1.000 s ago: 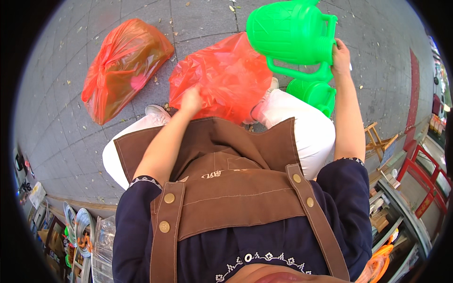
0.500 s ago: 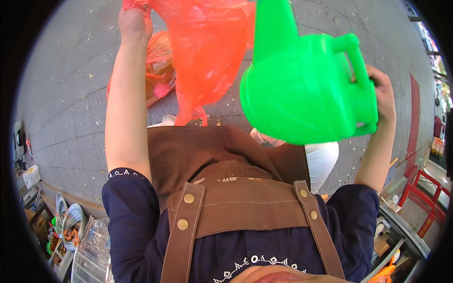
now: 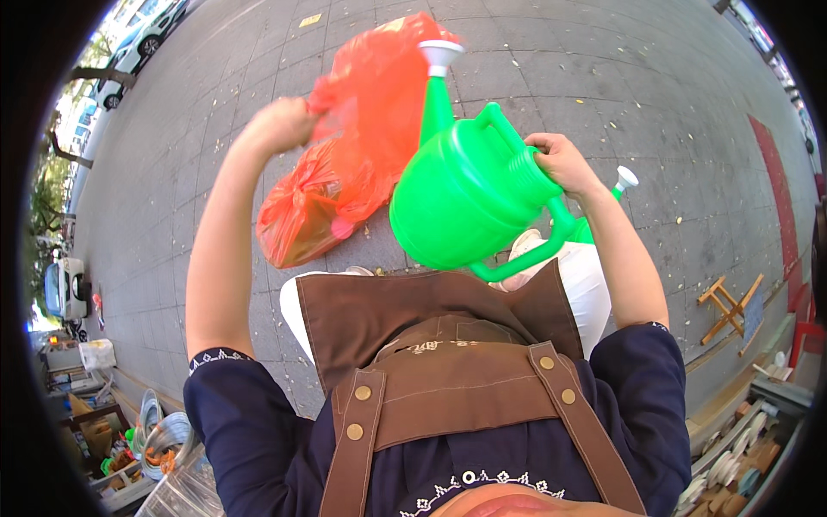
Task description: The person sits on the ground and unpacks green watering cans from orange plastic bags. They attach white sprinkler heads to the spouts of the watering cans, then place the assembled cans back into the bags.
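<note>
My left hand point(image 3: 286, 126) is closed on the edge of a thin red plastic bag point(image 3: 375, 103), which spreads out to the right of it, away from my body. My right hand point(image 3: 562, 164) grips the rim of a bright green watering can point(image 3: 469, 194), fingers over its neck. The can is tilted, its spout pointing away from me with a white sprinkler head point(image 3: 441, 57) in front of the bag. Below the loose bag lies a filled, knotted red bag point(image 3: 297, 211) whose contents are blurred through the plastic. Another green watering can point(image 3: 585, 230) is partly hidden behind my right forearm.
Grey paving point(image 3: 207, 103) surrounds me. A small folding wooden stool point(image 3: 728, 310) stands at the right. Shelves of goods with coiled clear hose point(image 3: 168, 439) are at the lower left, and more wares point(image 3: 732, 457) at the lower right. Parked cars point(image 3: 65, 289) line the far left.
The watering can has come left and lower, now tilted with its sprinkler head in view. My left hand has brought the loose bag down and inward. My view takes in more ground ahead.
</note>
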Demonstrator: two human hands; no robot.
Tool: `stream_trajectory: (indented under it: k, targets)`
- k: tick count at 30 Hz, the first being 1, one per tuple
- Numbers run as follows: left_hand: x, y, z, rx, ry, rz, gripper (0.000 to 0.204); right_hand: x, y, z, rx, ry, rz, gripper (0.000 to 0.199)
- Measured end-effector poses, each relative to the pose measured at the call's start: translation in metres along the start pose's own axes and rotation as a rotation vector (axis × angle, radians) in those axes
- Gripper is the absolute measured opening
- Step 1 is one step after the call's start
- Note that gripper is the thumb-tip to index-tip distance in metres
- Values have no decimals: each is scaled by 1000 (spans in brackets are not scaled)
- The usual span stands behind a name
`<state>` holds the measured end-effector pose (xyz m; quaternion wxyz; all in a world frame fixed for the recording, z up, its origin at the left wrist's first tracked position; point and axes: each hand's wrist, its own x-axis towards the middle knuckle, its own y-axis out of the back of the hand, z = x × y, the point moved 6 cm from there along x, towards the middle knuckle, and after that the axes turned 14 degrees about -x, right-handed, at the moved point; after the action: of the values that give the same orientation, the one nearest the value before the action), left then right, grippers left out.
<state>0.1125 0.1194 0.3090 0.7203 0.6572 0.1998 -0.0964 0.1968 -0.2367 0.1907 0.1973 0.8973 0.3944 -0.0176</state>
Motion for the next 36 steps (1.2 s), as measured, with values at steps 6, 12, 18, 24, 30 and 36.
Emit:
stream_trajectory:
  k: [6,12,18,24,30,36]
  targets:
    - [10,-9,4,-338,-338,967,18,-41,-14,-20,-27,71,-72,30]
    - [78,16,-29,-1715,-49,734,20,-72,-25,-77,-374,311,-184,32]
    - [56,52,-10,-1369,167,655,32,-58,-32,-88,-426,333,-135,27]
    - [36,32,10,-562,25,486,55,-16,-9,4,53,-32,177,20]
    - [18,-79,44,-398,-162,205,45,-2,-17,9,218,-19,194,21]
    - [-9,-95,52,-919,-313,362,25,-3,-54,24,575,-74,-101,30]
